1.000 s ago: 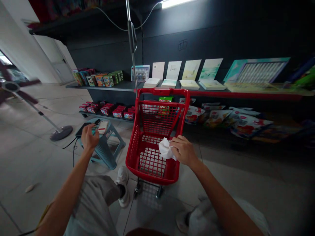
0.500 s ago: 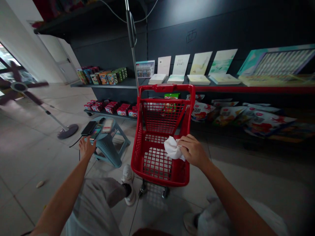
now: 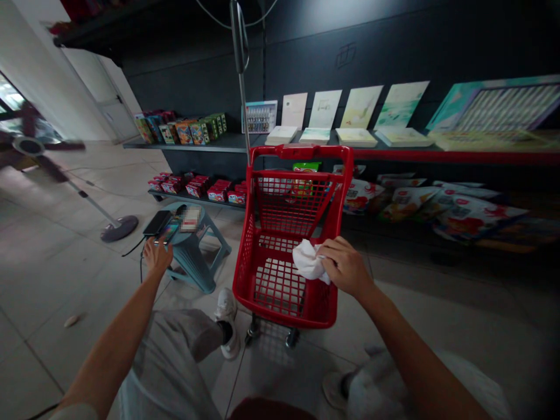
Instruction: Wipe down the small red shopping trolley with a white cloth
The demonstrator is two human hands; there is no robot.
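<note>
A small red shopping cart (image 3: pixel 245 274) with a grid basket stands in front of me. My right hand (image 3: pixel 347 265) is closed around a crumpled white cloth (image 3: pixel 307 261), held at the right rim of the basket. On the left, my left hand (image 3: pixel 157 254) has its fingers apart at the near edge of a blue-grey plastic stool (image 3: pixel 196 265). The fingertips are by a phone with a lit screen (image 3: pixel 170 230); whether they touch it I cannot tell. Beside that phone lies a black device (image 3: pixel 157 223) with a cable, and a pale packet (image 3: pixel 191 218) sits on the stool too.
Behind the cart, a dark shelf (image 3: pixel 236 143) carries small boxes (image 3: pixel 192 132), standing booklets (image 3: pixel 324 109) and a large marker set (image 3: pixel 503 111). Lower down are red packs (image 3: pixel 219 191) and snack bags (image 3: pixel 475 216). A pedestal fan (image 3: pixel 118 227) stands left, and a metal pole (image 3: pixel 243 105) rises behind the cart.
The view has tilted slightly, shifting the shelf and pole a little. The cloth stays in my right hand at the basket rim, and my left hand remains by the phone.
</note>
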